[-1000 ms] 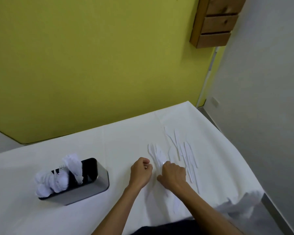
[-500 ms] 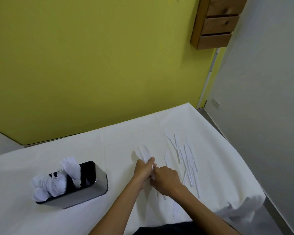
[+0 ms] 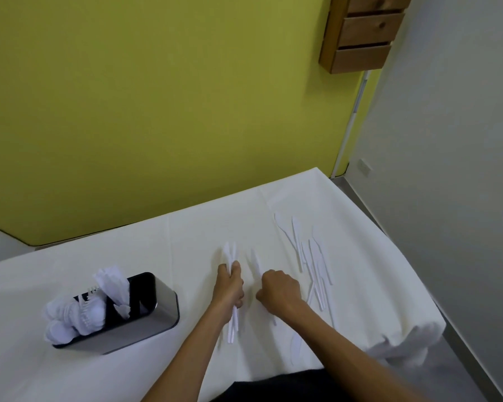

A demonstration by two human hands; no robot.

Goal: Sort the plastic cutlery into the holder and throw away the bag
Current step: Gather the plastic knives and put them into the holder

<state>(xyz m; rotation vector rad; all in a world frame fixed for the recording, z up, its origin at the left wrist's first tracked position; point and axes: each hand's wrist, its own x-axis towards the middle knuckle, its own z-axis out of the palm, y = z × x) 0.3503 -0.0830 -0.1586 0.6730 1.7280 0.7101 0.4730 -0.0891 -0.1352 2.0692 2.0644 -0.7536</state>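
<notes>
My left hand (image 3: 229, 288) is closed around a small bunch of white plastic knives (image 3: 230, 253); their blades stick out above the fist and their handles below it. Just to its right, my right hand (image 3: 279, 291) pinches the handle of another white knife (image 3: 256, 264) that lies on the cloth. Several more white knives (image 3: 311, 256) lie scattered to the right. One knife (image 3: 296, 345) lies near the front edge. The black and steel cutlery holder (image 3: 145, 317) stands at the left, with white spoons and forks (image 3: 79, 311) in it. No bag is in view.
The table is covered by a white cloth (image 3: 99, 256) that hangs off the right edge. A yellow-green wall stands behind the table. A wooden drawer unit (image 3: 360, 33) hangs on the wall at upper right. Grey floor runs along the right side.
My hands came together, then parted. The left hand now holds knives and has shifted left, while the right hand has closed on another knife on the cloth.
</notes>
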